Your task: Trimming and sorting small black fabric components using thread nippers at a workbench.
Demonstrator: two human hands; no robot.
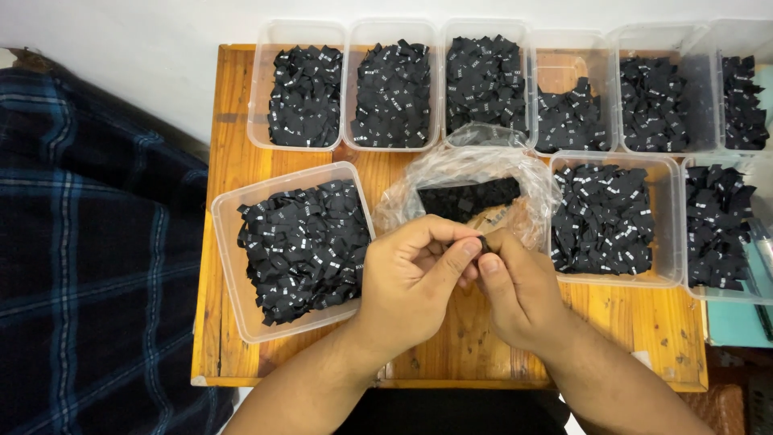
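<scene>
Left hand (411, 278) and right hand (515, 286) pinch one small black woven fabric label (482, 242) between thumbs and forefingers, just before the crumpled clear plastic bag (467, 173) on the orange wooden table (628, 322); advisable to keep fingertips light, handling labels singly.

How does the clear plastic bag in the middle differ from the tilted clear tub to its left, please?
The plastic bag is soft and crumpled; the tilted tub is rigid and rectangular. The bag holds few black labels; the tub is heaped. The hands work just before the bag, not the tub. Both are clear.
</scene>
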